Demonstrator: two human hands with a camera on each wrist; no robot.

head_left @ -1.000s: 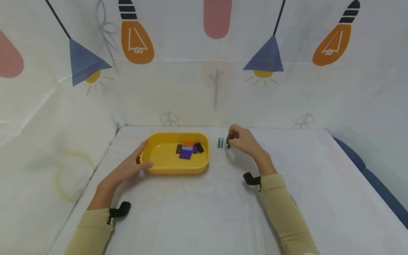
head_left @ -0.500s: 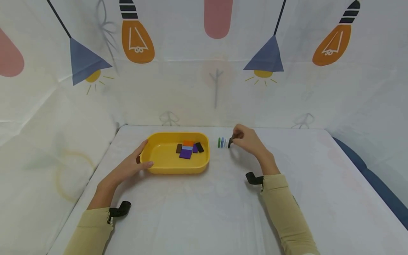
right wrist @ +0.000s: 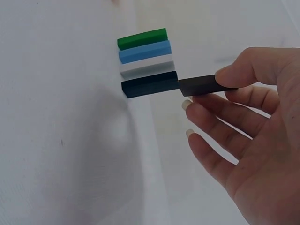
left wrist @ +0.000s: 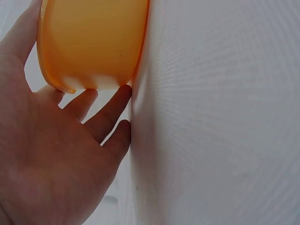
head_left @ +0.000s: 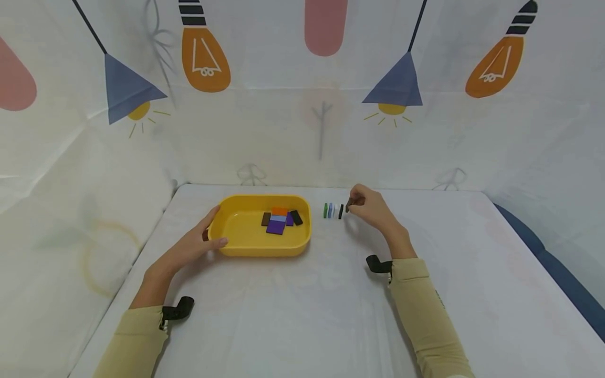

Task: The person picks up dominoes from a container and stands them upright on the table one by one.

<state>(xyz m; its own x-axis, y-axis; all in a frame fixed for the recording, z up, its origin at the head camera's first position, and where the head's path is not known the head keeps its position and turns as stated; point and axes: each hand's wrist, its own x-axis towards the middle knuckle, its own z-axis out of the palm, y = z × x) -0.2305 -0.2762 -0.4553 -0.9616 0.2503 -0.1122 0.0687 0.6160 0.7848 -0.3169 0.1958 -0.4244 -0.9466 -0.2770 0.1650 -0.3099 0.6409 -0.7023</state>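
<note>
The work looks partway done: four pieces stand side by side on the worktop (head_left: 293,315), a green piece (right wrist: 143,39), a light blue piece (right wrist: 145,51), a white piece (right wrist: 147,67) and a black piece (right wrist: 150,85); the right hand (head_left: 371,209) pinches a dark brown piece (right wrist: 201,85) between thumb and fingers just beyond the black end, seemingly to become the fifth; whether its lower edge meets the worktop, I cannot tell; the left hand (head_left: 186,252) grips one end of the yellow tray (head_left: 257,251), thumb at the rim, other fingers against the outer wall; what seems left lies inside the tray: a brown tile (head_left: 266,219), an orange tile (head_left: 279,211), a pale blue tile (head_left: 278,219), a large purple tile (head_left: 275,227), a small purple tile (head_left: 290,220) and a black tile (head_left: 296,217), some overlapping.
</note>
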